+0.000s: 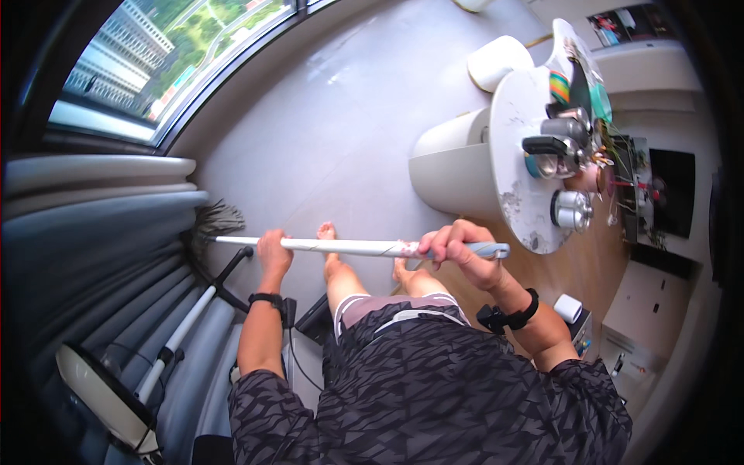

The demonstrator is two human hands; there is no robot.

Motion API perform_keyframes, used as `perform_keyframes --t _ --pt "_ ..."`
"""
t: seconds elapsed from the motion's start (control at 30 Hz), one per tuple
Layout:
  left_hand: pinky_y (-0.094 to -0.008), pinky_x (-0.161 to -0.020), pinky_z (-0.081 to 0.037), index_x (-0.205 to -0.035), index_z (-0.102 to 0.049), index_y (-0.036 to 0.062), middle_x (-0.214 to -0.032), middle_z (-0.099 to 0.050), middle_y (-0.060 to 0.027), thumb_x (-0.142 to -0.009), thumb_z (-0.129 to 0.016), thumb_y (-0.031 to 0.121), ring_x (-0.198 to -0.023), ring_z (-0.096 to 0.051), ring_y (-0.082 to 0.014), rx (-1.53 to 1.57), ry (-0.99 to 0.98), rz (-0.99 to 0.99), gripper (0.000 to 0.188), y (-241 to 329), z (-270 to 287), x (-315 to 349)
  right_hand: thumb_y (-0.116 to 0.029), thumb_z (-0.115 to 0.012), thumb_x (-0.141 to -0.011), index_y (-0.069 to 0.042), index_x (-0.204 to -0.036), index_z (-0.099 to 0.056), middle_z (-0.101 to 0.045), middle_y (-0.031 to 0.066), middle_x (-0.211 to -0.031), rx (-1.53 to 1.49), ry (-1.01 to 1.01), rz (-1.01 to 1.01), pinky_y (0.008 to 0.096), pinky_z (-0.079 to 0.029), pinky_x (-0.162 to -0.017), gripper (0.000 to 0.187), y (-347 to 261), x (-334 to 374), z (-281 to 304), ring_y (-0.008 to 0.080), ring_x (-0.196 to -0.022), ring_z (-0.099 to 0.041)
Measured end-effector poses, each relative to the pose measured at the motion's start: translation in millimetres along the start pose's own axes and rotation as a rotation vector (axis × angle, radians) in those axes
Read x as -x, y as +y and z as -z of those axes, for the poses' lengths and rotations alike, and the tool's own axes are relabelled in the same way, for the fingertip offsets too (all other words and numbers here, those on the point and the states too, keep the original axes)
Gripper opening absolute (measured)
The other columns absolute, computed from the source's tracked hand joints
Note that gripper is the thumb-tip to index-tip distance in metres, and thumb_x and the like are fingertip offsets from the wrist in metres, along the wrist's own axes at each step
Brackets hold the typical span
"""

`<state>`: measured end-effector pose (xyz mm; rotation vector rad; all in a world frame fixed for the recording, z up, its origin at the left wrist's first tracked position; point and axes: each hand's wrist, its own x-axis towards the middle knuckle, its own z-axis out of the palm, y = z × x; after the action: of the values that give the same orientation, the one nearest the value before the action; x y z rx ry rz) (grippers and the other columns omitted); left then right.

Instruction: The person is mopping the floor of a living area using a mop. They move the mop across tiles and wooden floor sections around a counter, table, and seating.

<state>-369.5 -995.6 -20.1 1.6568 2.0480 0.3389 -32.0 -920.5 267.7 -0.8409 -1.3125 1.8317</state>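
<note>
A mop with a long white pole (349,247) lies across in front of my body, nearly level. Its grey stringy head (219,219) is at the left, by the foot of the curtain. My left hand (274,252) is wrapped round the pole near the head end. Toward the other end, my right hand (463,249) grips the pole beside its light blue end piece (490,250). Part of the pole is hidden under the fingers of both hands. My bare feet stand on the floor just beyond the pole.
Grey-blue curtains (101,225) hang at the left, below a window (178,62). A pale stand (178,329) leans before them. At the right is a marble-topped table (508,155) holding a kettle (550,155) and several other things. A white stool (496,62) stands farther off.
</note>
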Motion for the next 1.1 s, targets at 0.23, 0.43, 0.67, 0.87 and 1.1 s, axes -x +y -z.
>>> perform_keyframes --t 0.23,0.43,0.67,0.87,1.1 --pt "-0.0466 -0.077 -0.041 -0.075 -0.059 0.008 -0.08 -0.058 -0.0154 -0.079 -0.066 0.021 -0.083 -0.056 -0.0367 -0.078 -0.185 -0.098 0.016 89 -35 18 -0.009 -0.053 -0.094 0.0 -0.079 -0.051 -0.058 0.0103 -0.081 0.0 0.138 -0.001 0.0427 -0.046 -0.089 0.018 -31 101 58 0.0259 -0.096 -0.058" --pt "-0.0477 -0.07 -0.045 -0.075 -0.062 0.007 -0.081 -0.062 -0.0152 -0.08 -0.066 0.027 -0.079 -0.06 -0.0361 -0.058 -0.292 -0.286 0.021 261 -104 46 -0.004 -0.055 -0.091 0.002 -0.082 -0.058 -0.061 0.0086 -0.077 0.101 0.311 0.038 0.0369 -0.048 -0.082 0.011 -110 249 140 0.0242 -0.093 -0.062" --pt "-0.0464 -0.071 -0.047 -0.081 -0.064 0.0091 -0.084 -0.063 -0.0151 -0.073 -0.066 0.02 -0.08 -0.06 -0.0367 0.04 -0.562 -0.671 0.014 476 -154 109 -0.006 -0.06 -0.081 -0.001 -0.064 -0.054 -0.061 0.0093 -0.067 0.364 0.612 0.147 0.04 -0.054 -0.074 0.019 -225 406 175 0.0292 -0.077 -0.067" --pt "-0.0466 -0.077 -0.047 -0.09 -0.062 0.0088 -0.092 -0.063 -0.0144 -0.078 -0.059 0.022 -0.089 -0.06 -0.0359 0.141 -0.741 -0.909 0.018 571 -165 152 -0.021 -0.066 -0.081 -0.007 -0.058 -0.05 -0.058 0.0069 -0.056 0.541 0.645 0.429 0.0349 -0.055 -0.052 0.032 -269 436 164 0.0291 -0.055 -0.064" --pt "-0.0464 -0.078 -0.047 -0.094 -0.063 0.009 -0.094 -0.066 -0.0142 -0.077 -0.06 0.027 -0.094 -0.061 -0.0341 0.075 -0.783 -0.744 0.025 528 -156 149 -0.016 -0.062 -0.086 -0.003 -0.071 -0.049 -0.053 0.0097 -0.059 0.177 0.557 0.444 0.037 -0.05 -0.057 0.024 -225 436 204 0.025 -0.062 -0.06"
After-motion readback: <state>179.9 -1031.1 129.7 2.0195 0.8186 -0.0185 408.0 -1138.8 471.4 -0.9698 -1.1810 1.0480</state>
